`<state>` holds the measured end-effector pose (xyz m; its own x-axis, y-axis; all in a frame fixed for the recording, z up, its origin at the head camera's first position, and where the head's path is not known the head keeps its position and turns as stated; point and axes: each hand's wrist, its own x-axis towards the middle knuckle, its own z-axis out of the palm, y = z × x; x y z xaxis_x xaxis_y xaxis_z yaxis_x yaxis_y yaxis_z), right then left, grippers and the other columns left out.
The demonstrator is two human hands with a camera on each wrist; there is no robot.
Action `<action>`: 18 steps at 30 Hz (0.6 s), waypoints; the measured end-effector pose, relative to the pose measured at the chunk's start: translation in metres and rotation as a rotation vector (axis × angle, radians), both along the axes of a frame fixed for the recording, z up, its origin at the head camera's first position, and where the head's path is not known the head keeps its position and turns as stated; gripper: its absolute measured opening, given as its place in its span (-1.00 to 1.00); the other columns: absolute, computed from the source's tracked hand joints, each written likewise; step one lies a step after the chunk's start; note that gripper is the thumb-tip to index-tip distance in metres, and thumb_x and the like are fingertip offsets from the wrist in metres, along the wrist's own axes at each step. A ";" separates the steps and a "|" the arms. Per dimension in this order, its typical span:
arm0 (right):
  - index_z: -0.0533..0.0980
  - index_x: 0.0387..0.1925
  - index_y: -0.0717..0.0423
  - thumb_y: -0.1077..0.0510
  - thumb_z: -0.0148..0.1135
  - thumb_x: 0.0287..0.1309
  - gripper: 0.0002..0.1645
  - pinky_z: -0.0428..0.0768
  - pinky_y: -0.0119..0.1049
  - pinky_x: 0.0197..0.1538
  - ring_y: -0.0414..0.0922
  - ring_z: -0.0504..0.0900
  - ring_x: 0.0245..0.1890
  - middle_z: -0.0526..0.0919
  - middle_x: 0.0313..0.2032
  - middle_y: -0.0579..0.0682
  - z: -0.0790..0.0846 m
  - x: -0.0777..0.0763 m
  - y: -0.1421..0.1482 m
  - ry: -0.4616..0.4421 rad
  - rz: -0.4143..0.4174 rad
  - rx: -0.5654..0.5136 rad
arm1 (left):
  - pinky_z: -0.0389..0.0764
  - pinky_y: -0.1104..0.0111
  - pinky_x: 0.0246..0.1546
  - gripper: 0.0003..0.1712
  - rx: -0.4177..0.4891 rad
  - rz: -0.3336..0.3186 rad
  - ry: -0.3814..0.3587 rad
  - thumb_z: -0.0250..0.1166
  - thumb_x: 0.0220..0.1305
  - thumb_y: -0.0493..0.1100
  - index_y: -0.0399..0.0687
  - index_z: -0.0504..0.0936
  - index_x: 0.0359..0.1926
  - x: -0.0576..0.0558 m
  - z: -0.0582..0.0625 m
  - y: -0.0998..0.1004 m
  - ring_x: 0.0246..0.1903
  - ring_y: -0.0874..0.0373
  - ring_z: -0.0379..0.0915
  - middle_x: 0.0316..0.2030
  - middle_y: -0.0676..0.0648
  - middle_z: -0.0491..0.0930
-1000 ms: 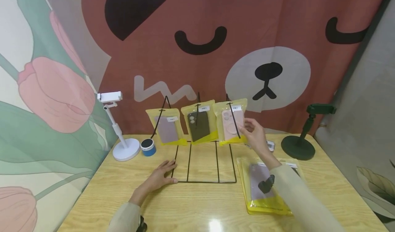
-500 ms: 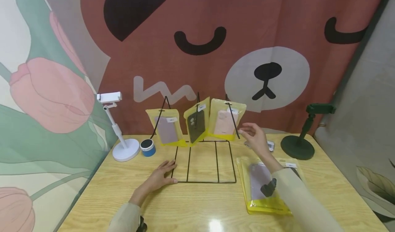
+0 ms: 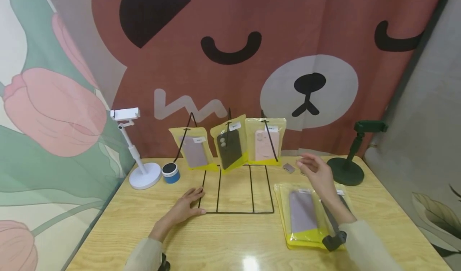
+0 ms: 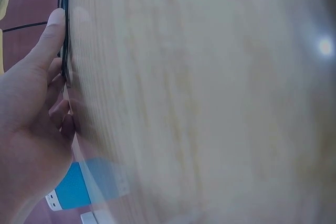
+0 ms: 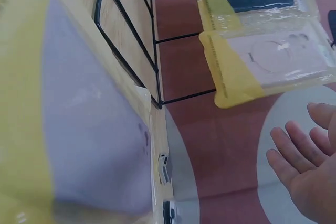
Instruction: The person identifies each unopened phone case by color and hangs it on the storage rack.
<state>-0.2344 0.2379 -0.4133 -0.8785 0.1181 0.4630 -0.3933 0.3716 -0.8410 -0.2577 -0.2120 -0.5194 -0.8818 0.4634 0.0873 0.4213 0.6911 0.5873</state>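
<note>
1. Phone-case packets (image 3: 302, 213) lie flat in a pile on the counter (image 3: 212, 243), just right of the wire rack (image 3: 251, 189); the top lilac one's long axis runs roughly along the rack's side bars, label end farthest from the person.
2. The right hand (image 3: 318, 179) is nearer the pile. Its fingers are beyond that label end, right of the rack, so the pile lies back toward the person, under the wrist. They are loosely bent, parted and hold nothing.
3. A pink-case packet (image 3: 261, 147) hangs from the rack's right hook, left of those fingers and apart from them, nearly upright. A dark-case packet (image 3: 233, 149) hangs tilted on the middle hook, a lilac-case packet (image 3: 194, 151) on the left.
4. The left hand (image 3: 182, 207) rests at the rack's near left corner, well apart from the pile, fingers relaxed and touching the wire.
5. A blue jar (image 3: 171, 175) stands left of the rack.
</note>
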 end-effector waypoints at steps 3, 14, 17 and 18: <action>0.45 0.12 0.30 0.21 0.26 0.25 -0.56 0.55 -0.59 -0.12 -0.36 0.64 -0.18 0.64 -0.10 0.27 -0.012 0.004 0.010 0.009 -0.041 0.025 | 0.12 -0.22 0.27 -0.19 -0.011 0.000 0.006 0.37 0.16 0.11 -0.22 0.39 0.32 0.000 0.001 0.000 0.41 -0.29 -0.09 0.40 -0.18 0.20; 0.46 0.16 0.10 -0.01 0.25 0.25 -0.50 0.53 -0.61 -0.09 -0.36 0.63 -0.13 0.68 -0.09 -0.02 -0.022 0.041 0.019 -0.083 -0.144 -0.034 | 0.08 -0.26 0.26 -0.18 -0.015 -0.001 -0.013 0.36 0.16 0.13 -0.22 0.38 0.33 0.002 0.002 0.001 0.41 -0.29 -0.11 0.42 -0.18 0.18; 0.44 0.16 0.11 -0.01 0.23 0.27 -0.50 0.52 -0.62 -0.10 -0.34 0.64 -0.12 0.70 -0.10 -0.01 -0.019 0.050 0.016 -0.091 -0.118 -0.029 | 0.07 -0.27 0.26 -0.17 -0.015 -0.002 -0.010 0.36 0.16 0.13 -0.23 0.37 0.34 0.002 0.002 0.001 0.41 -0.30 -0.11 0.42 -0.19 0.17; 0.44 0.15 0.11 -0.01 0.23 0.27 -0.51 0.52 -0.61 -0.10 -0.33 0.65 -0.12 0.70 -0.11 -0.01 -0.020 0.052 0.016 -0.094 -0.112 -0.030 | 0.07 -0.26 0.27 -0.16 -0.014 -0.002 -0.011 0.36 0.16 0.14 -0.23 0.37 0.34 0.002 0.002 0.001 0.41 -0.30 -0.12 0.42 -0.19 0.17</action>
